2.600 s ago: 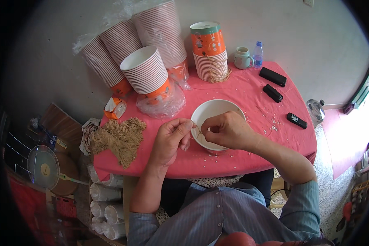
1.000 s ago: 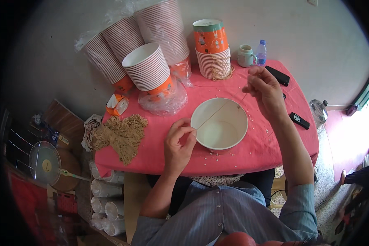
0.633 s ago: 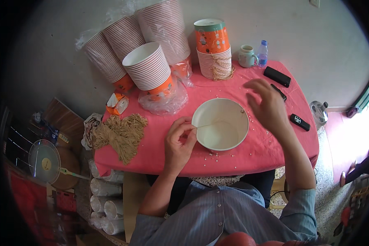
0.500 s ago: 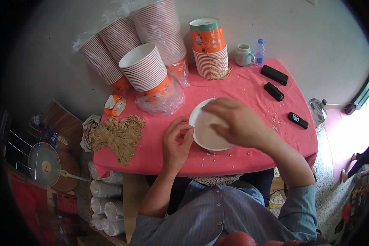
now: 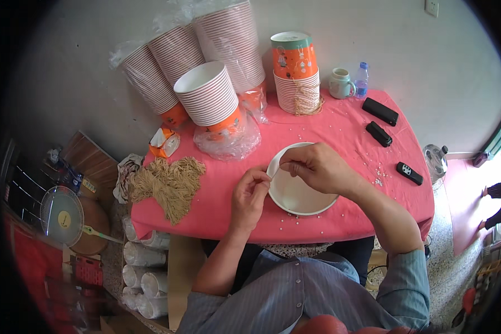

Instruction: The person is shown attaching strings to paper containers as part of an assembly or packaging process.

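Observation:
In front of me a round white tub (image 5: 305, 212) lies with its open mouth facing up, its inside pale and bare in the part I see. My left hand (image 5: 250, 196) is closed in a pinch at the tub's left rim. Over the mouth, my right hand (image 5: 319, 170) also pinches, its fingertips close to those of the left. Between the two sets of fingertips shows a thin pale line, too small to name. Left of my hands a bundle of tan string (image 5: 172, 186) is spread on the pink cloth (image 5: 339, 225).
Stacked paper buckets (image 5: 206, 94), some in clear plastic, stand at the back left. Another stack (image 5: 296, 72) has string hanging on it. A mug (image 5: 341, 84), a bottle (image 5: 361, 80) and black devices (image 5: 379, 134) line the right. Small white bits (image 5: 378, 173) are scattered on the cloth.
My right hand has come from a blurred sweep over the tub to a pinch beside my left fingertips. The left hand keeps its pinch at the rim. The whole view has shifted slightly.

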A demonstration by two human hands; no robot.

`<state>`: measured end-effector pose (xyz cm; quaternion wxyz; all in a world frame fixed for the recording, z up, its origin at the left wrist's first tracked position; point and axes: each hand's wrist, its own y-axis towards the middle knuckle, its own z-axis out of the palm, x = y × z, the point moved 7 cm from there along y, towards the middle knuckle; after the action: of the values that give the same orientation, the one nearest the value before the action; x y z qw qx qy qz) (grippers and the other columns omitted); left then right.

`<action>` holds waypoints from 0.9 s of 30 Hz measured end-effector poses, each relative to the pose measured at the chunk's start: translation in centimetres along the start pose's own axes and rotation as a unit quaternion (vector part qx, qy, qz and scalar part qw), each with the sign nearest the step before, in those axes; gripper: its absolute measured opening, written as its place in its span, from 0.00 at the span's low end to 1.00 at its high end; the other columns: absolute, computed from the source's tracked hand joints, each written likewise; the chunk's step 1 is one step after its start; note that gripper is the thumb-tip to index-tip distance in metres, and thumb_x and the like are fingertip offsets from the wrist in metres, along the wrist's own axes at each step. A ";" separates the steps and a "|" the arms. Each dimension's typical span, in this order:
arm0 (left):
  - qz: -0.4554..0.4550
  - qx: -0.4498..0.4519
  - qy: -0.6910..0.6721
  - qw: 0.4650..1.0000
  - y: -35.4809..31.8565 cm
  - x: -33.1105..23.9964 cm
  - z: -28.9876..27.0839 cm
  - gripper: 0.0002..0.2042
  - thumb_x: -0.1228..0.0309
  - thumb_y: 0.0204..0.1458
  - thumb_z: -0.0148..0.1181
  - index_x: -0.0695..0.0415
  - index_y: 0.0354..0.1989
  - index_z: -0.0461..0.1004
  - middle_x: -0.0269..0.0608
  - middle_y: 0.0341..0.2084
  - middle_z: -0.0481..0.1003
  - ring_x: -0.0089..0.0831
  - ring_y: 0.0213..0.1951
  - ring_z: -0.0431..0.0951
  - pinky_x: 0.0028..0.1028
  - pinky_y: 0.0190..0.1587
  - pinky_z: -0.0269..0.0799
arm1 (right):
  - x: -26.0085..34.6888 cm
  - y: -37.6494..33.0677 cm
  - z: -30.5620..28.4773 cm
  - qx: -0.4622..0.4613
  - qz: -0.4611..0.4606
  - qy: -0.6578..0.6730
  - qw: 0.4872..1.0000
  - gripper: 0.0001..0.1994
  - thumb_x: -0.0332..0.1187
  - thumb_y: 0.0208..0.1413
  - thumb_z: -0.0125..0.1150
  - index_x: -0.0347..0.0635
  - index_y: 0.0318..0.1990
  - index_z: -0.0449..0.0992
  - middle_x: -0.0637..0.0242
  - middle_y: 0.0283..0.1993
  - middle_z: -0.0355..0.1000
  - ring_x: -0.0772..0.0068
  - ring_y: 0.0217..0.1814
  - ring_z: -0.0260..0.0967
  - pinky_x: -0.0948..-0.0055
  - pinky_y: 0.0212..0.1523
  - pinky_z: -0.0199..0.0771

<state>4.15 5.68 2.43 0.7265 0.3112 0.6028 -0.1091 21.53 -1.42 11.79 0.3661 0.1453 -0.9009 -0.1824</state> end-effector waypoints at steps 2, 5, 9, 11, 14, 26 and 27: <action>0.005 -0.006 0.002 1.000 0.1 0.0 0.4 0.04 0.82 0.67 0.55 0.64 0.45 0.76 0.37 0.53 0.78 0.17 0.43 0.75 0.23 0.46 0.74 | -0.1 -0.1 -0.2 -0.003 -0.002 0.024 1.000 0.06 0.28 0.67 0.66 0.36 0.46 0.83 0.57 0.34 0.81 0.59 0.35 0.82 0.60 0.41 0.80; 0.030 -0.019 0.072 0.997 0.3 -0.2 0.7 0.05 0.82 0.65 0.55 0.65 0.46 0.75 0.43 0.52 0.78 0.26 0.43 0.78 0.25 0.47 0.75 | -0.1 -0.4 -1.2 -0.018 0.032 0.082 0.996 0.05 0.28 0.67 0.67 0.36 0.45 0.83 0.57 0.33 0.80 0.61 0.34 0.81 0.61 0.39 0.80; 0.109 -0.076 0.275 0.952 -0.1 0.0 -0.2 0.04 0.80 0.65 0.57 0.65 0.46 0.75 0.59 0.52 0.77 0.46 0.48 0.81 0.38 0.52 0.77 | 3.1 -1.5 -4.1 -0.040 0.003 0.029 0.999 0.06 0.30 0.66 0.70 0.36 0.43 0.83 0.59 0.34 0.81 0.60 0.33 0.81 0.63 0.37 0.80; 0.140 -0.086 0.325 0.931 -0.2 0.5 0.1 0.04 0.78 0.66 0.57 0.64 0.46 0.75 0.65 0.53 0.77 0.53 0.52 0.81 0.42 0.55 0.77 | 4.7 -2.7 -4.5 -0.026 -0.040 -0.029 0.998 0.06 0.30 0.65 0.72 0.37 0.41 0.83 0.60 0.35 0.82 0.56 0.35 0.82 0.62 0.38 0.81; 0.198 -0.057 0.311 0.928 -0.2 0.6 1.3 0.06 0.75 0.67 0.60 0.64 0.47 0.77 0.70 0.62 0.74 0.57 0.62 0.79 0.44 0.62 0.76 | 5.6 -4.6 -3.7 0.005 -0.122 -0.027 0.992 0.06 0.30 0.61 0.75 0.39 0.41 0.84 0.61 0.38 0.83 0.56 0.39 0.83 0.62 0.39 0.81; 0.261 0.143 0.371 0.880 1.4 -2.4 3.9 0.19 0.58 0.58 0.77 0.57 0.49 0.82 0.58 0.79 0.61 0.62 0.79 0.60 0.54 0.79 0.57 | -2.4 -3.5 -6.0 -0.109 0.107 0.464 0.872 0.12 0.39 0.77 0.61 0.36 0.47 0.78 0.67 0.27 0.74 0.75 0.25 0.74 0.66 0.44 0.83; 0.294 0.153 0.409 0.850 1.6 -3.0 4.5 0.17 0.59 0.58 0.76 0.57 0.48 0.81 0.51 0.79 0.63 0.61 0.79 0.60 0.56 0.79 0.57 | -2.5 -3.5 -6.1 -0.101 0.108 0.484 0.863 0.12 0.38 0.77 0.60 0.36 0.47 0.78 0.68 0.27 0.74 0.74 0.25 0.73 0.64 0.45 0.83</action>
<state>7.94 3.65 6.16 0.3559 0.5972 0.7017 0.1558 27.98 -4.87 12.83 0.7859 0.0795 -0.5973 -0.1387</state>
